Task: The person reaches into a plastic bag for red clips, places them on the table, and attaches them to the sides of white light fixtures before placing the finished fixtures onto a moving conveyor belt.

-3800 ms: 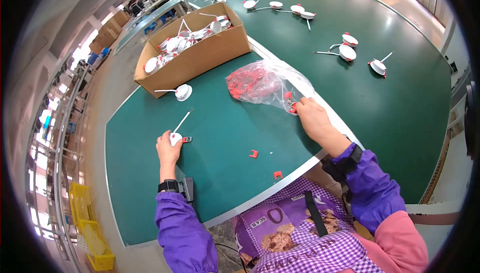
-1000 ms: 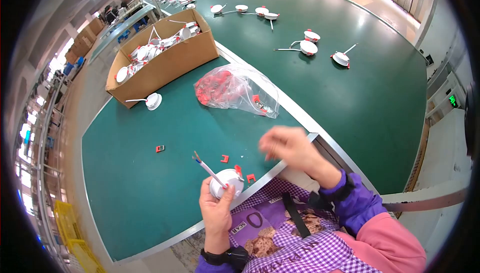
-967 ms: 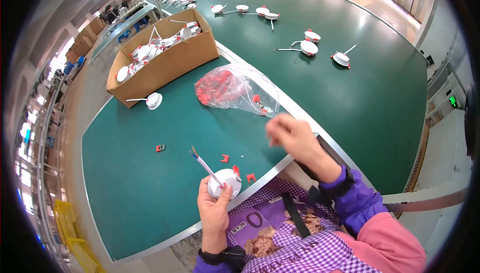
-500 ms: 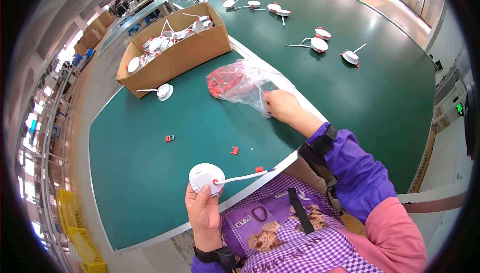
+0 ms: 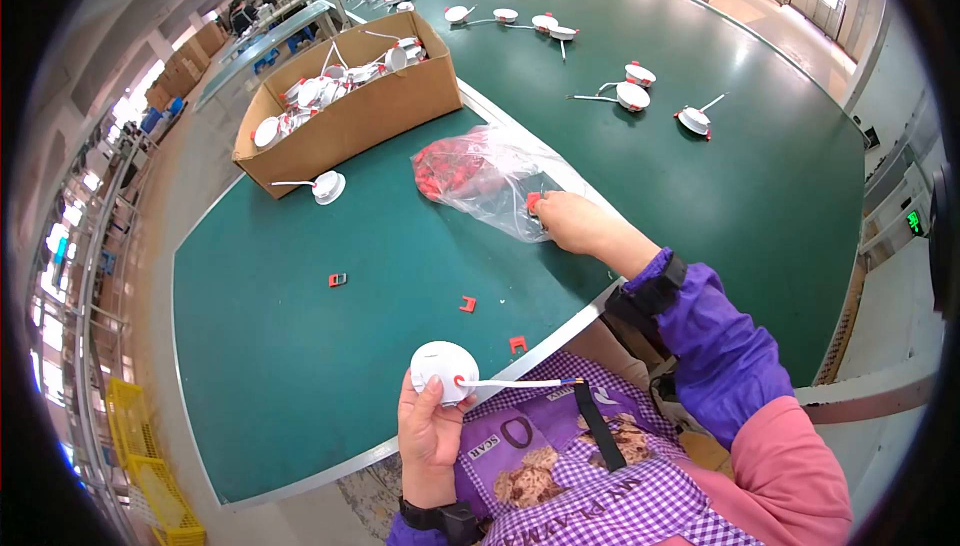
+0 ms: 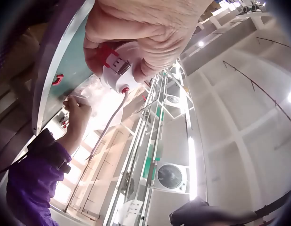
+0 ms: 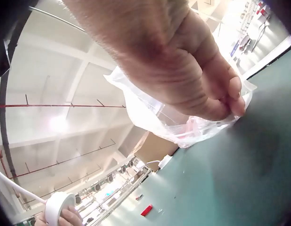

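My left hand grips a white round downlight, thumb on its back, near the front edge. A white cable with bare wire ends runs right from the lamp. In the left wrist view, a red spring clip shows on the downlight's side by the fingers. At the mouth of a clear plastic bag of red clips, my right hand pinches a red clip. In the right wrist view, thumb and fingertips meet right at the bag's plastic; the clip is hidden there.
On the green table lie a red clip with metal and two red pieces. A cardboard box full of downlights stands at the back left, one downlight before it. More downlights lie on the farther green surface.
The left hand has lifted the downlight from the table and brought it to the front edge, turning its cable rightward. My right hand moved away from the bag, then back to its mouth.
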Demonstrator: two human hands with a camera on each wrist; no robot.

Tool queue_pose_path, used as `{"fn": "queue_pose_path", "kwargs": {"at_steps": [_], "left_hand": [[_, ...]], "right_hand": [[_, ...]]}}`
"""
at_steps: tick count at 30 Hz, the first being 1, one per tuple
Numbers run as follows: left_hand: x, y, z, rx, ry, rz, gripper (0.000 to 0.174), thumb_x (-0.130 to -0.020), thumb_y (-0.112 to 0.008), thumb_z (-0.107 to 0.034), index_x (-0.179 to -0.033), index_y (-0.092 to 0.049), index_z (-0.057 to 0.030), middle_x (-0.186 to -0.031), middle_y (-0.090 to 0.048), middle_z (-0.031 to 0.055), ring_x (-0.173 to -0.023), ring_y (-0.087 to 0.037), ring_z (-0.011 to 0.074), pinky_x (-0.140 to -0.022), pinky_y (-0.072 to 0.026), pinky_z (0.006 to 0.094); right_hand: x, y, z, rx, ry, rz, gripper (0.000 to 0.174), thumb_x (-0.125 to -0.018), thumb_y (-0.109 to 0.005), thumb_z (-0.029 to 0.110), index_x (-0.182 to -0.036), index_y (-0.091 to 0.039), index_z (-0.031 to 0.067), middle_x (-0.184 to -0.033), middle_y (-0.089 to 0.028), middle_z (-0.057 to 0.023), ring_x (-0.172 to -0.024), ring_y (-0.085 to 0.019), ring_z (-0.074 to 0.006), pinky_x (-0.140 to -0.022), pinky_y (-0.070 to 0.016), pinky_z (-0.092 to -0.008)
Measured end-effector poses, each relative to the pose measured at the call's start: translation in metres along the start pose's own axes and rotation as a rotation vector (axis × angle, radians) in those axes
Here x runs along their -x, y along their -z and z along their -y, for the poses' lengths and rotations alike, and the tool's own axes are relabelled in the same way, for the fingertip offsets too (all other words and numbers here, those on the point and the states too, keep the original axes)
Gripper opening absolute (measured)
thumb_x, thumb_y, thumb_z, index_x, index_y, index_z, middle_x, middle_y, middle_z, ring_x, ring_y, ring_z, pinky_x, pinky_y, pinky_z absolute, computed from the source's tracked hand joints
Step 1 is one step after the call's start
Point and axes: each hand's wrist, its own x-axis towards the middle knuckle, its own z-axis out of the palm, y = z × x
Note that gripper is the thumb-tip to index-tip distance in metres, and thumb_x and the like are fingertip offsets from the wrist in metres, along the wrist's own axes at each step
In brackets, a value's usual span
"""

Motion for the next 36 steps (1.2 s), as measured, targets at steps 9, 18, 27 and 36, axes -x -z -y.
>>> {"fn": "queue_pose_path", "kwargs": {"at_steps": [9, 18, 27, 36], "left_hand": [[-0.002, -0.010, 0.010, -0.107, 0.022, -0.001, 0.029, -0.085, -0.058, -0.006, -0.112, -0.048, -0.0048, -0.103, -0.060, 0.0106, -0.087, -0.062, 0.0211, -0.067, -0.0536, 0.0351], [-0.001, -0.039, 0.014, -0.383, -0.025, -0.047, 0.028, -0.083, -0.061, -0.006, -0.109, -0.050, -0.0021, -0.099, -0.061, 0.0077, -0.085, -0.062, 0.0152, -0.069, -0.0520, 0.0290], [-0.004, -0.040, 0.019, -0.521, -0.159, 0.023, 0.024, -0.084, -0.061, -0.002, -0.105, -0.052, 0.0006, -0.096, -0.061, 0.0054, -0.085, -0.059, 0.0100, -0.075, -0.0498, 0.0240], [-0.003, -0.039, 0.025, -0.699, -0.292, 0.026, 0.025, -0.082, -0.064, -0.006, -0.104, -0.054, 0.0010, -0.093, -0.060, 0.0040, -0.082, -0.057, 0.0077, -0.069, -0.0469, 0.0222]], "right_hand": [[0.065, 0.020, 0.048, -0.993, -0.321, -0.369, 0.025, -0.080, -0.052, -0.004, -0.104, -0.058, 0.0028, -0.082, -0.060, -0.0138, -0.063, -0.059, -0.0181, -0.060, -0.0467, -0.0278], [0.087, 0.021, 0.089, -0.760, -0.136, -0.452, 0.014, -0.076, -0.068, 0.002, -0.089, -0.065, -0.0001, -0.076, -0.059, -0.0063, -0.063, -0.058, -0.0114, -0.057, -0.0460, -0.0228], [0.098, 0.019, 0.127, -0.863, 0.045, -0.420, 0.012, -0.077, -0.066, 0.005, -0.088, -0.062, 0.0003, -0.079, -0.060, -0.0134, -0.066, -0.061, -0.0261, -0.057, -0.0485, -0.0326], [0.112, 0.025, 0.132, -0.699, 0.088, -0.376, 0.020, -0.074, -0.055, -0.005, -0.093, -0.058, -0.0004, -0.083, -0.060, -0.0122, -0.070, -0.062, -0.0295, -0.058, -0.0501, -0.0354]]}}
